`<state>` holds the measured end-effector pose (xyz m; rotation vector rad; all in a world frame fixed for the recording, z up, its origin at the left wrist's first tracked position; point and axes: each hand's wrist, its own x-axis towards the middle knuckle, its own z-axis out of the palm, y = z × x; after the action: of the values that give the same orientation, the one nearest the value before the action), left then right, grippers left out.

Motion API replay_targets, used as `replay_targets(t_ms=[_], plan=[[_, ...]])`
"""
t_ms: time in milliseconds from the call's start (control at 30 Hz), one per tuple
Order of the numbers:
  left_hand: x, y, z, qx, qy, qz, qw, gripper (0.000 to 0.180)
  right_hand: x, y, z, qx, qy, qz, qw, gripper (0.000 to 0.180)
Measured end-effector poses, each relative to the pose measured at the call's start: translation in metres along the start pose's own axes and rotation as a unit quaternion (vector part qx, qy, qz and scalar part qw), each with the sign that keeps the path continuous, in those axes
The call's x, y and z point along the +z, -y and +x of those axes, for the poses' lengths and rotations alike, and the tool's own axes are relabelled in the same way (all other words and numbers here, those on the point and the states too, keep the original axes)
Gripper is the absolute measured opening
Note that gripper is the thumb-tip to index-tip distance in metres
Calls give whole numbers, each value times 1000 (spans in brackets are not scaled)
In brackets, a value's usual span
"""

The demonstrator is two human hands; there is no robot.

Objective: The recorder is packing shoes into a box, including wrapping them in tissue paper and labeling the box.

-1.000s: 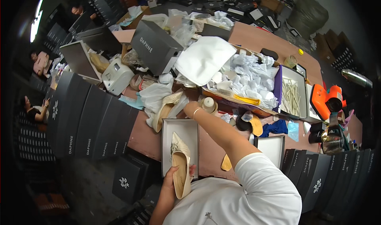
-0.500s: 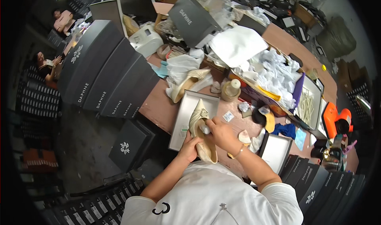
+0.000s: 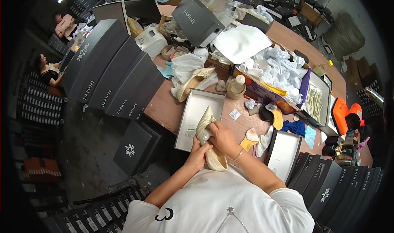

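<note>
A cream pointed shoe with a bow (image 3: pixel 208 138) is held over the near edge of the table. My left hand (image 3: pixel 198 156) grips its heel end from below. My right hand (image 3: pixel 223 137) presses white tissue paper into the shoe's opening. The shoe's toe lies over an open white shoe box (image 3: pixel 193 120) on the brown table (image 3: pixel 164 105). A second cream shoe (image 3: pixel 195 80) rests on white paper beyond the box.
Dark shoe boxes (image 3: pixel 111 74) are stacked at the left, more (image 3: pixel 328 188) at the right. A glue bottle (image 3: pixel 237 86), a heap of crumpled white paper (image 3: pixel 279 70), a white box lid (image 3: pixel 284 155) and an orange tool (image 3: pixel 344 116) sit on the table. Two people sit far left.
The view has shifted a little toward the table. My right hand has moved from the shoe's middle onto its opening with tissue paper; my left hand still holds the heel.
</note>
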<state>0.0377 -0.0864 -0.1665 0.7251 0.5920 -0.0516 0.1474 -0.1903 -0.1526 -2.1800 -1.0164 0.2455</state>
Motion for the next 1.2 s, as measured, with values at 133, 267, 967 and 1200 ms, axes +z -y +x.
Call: replay_targets(t_ms=[133, 267, 967, 1200], plan=[[-4, 2, -1, -24, -7, -1, 1000, 61, -8, -11, -9, -56, 15, 55, 997, 27], [9, 11, 5, -25, -12, 13, 1000, 56, 1, -32, -5, -26, -70, -24, 997, 51], [-27, -60, 109, 130, 2, 434, 891, 44, -7, -169, -50, 266, 64, 89, 958, 87], [-84, -152, 254, 227, -145, 684, 678, 60, -132, -157, 35, 136, -52, 174, 974, 36]])
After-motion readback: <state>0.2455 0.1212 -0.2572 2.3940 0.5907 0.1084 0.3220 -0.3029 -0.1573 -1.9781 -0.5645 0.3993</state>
